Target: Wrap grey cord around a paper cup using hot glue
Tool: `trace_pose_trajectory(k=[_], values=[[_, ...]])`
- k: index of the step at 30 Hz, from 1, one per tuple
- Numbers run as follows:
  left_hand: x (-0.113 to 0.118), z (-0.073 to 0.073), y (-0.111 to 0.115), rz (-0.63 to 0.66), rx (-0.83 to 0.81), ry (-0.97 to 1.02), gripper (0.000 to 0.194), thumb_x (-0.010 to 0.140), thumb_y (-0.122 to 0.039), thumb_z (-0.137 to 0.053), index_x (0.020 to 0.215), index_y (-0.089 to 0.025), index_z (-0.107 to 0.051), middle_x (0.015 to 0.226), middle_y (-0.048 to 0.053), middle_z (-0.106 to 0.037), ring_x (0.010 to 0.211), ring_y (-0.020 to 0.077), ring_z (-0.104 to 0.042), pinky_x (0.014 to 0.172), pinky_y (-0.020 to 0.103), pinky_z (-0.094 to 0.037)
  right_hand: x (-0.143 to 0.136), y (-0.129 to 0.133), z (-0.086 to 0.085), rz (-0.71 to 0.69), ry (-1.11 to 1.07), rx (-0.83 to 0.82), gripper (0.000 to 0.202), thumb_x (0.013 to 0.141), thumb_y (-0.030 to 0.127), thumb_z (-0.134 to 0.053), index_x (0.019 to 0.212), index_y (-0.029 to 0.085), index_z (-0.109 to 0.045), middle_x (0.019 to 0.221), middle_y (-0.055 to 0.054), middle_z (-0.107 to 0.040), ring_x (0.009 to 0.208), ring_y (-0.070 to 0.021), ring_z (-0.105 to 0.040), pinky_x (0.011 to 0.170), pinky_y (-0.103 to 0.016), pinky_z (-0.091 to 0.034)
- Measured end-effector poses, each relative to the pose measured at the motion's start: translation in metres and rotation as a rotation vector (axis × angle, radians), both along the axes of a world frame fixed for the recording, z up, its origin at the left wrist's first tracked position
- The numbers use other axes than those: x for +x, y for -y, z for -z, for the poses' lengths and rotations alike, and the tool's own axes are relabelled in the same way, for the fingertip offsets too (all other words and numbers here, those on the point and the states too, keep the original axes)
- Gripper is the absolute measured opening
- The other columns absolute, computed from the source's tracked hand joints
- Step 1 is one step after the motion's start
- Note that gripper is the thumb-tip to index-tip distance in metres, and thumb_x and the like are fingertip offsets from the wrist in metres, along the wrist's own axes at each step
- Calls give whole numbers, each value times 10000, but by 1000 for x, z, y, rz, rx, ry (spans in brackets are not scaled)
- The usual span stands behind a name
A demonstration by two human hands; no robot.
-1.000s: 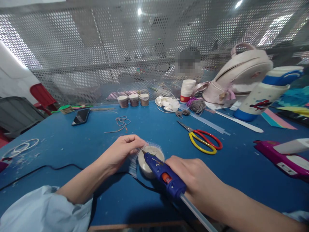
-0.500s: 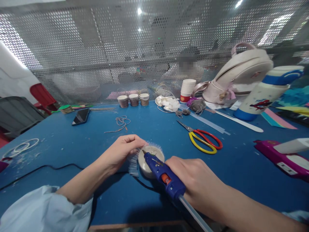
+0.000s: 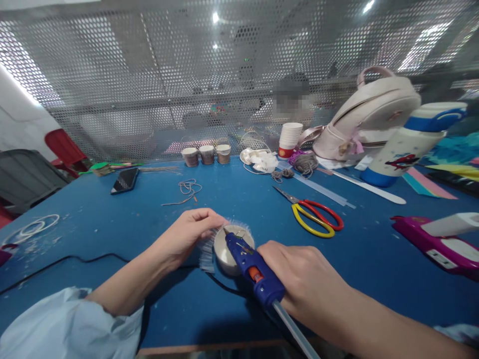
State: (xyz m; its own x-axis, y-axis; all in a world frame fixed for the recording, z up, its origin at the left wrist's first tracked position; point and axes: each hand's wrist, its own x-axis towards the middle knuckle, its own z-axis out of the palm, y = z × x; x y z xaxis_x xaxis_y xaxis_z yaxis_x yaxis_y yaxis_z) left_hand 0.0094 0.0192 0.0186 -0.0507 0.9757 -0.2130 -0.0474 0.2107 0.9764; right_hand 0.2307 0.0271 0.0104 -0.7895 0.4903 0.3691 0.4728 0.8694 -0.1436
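My right hand [image 3: 301,271] is wrapped round a blue hot glue gun [image 3: 250,262], a clear glue stick [image 3: 292,326] poking out of its back end. The gun's nozzle lies over the near-left rim of a small pale cup [image 3: 223,254]. A translucent fringed strip [image 3: 207,258] curves round the cup's left and far sides. With thumb and fingers pinched together, my left hand [image 3: 192,227] grips this strip at the cup's far-left edge. Whether those fingertips also press on the cup is hidden.
Red-and-yellow scissors [image 3: 318,217] lie right of the cup. Behind are several small cups, yarn [image 3: 305,163], stacked paper cups [image 3: 291,139], a bag [image 3: 374,114] and a bottle [image 3: 402,149]. A purple power strip [image 3: 434,247] sits right; a black cable [image 3: 93,258] crosses left.
The glue gun's nozzle has shifted very slightly along the cup's rim, and its back end has swung a little to the left. My left hand stays where it was on the strip.
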Motion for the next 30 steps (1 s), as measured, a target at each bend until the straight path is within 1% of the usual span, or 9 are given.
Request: trace_pose_trajectory(k=[4,7,10,16,20,23,25,30], values=[[1,-2,1,3,-7,10,188,682,-322,-729,652,-148,-665,818,36,-671,679,111,-526,617,241,-355,0,2,-1,20,16,42,157,827,141,-419,712,163,-523,600,-13,-558,457,-126,-488,457,-282,-215],[1,-2,2,3,-2,9,182,688,-319,-726,664,-149,-669,814,34,-669,688,111,-532,626,237,-362,0,2,-1,23,21,37,142,816,135,-429,712,167,-520,598,-12,-561,460,-130,-493,456,-282,-216],[0,-1,2,6,0,17,181,689,-317,-725,670,-146,-669,789,31,-664,682,107,-530,631,231,-367,0,0,-1,6,13,-16,113,809,138,-448,720,169,-510,616,-12,-572,482,-128,-502,463,-270,-235],[0,-2,2,15,1,8,174,693,-302,-713,675,-136,-664,767,38,-657,656,108,-524,613,234,-365,1,-2,-5,-29,1,-177,72,781,135,-454,741,169,-503,618,-4,-567,491,-120,-488,467,-247,-256],[1,-3,3,14,-3,14,186,685,-310,-718,670,-133,-662,761,40,-655,660,116,-532,617,242,-372,1,-3,2,-29,-65,-191,88,754,132,-424,727,183,-490,588,3,-548,456,-116,-446,451,-250,-239],[2,-5,3,14,-3,22,193,691,-317,-714,661,-136,-656,773,42,-658,677,124,-542,624,247,-376,1,-4,10,-15,-86,-178,96,754,139,-418,756,182,-503,612,-6,-565,468,-120,-465,462,-251,-249],[2,-5,3,15,-3,14,184,693,-311,-712,664,-137,-658,772,38,-659,669,119,-537,619,244,-371,1,-4,12,-3,-87,-173,88,757,146,-419,754,184,-499,606,-4,-561,471,-123,-469,462,-253,-245],[1,-2,1,10,3,14,175,694,-306,-717,674,-139,-665,783,34,-666,660,103,-521,618,231,-360,0,-2,3,25,-49,-185,77,777,145,-433,741,181,-491,598,2,-550,475,-120,-472,460,-255,-232]])
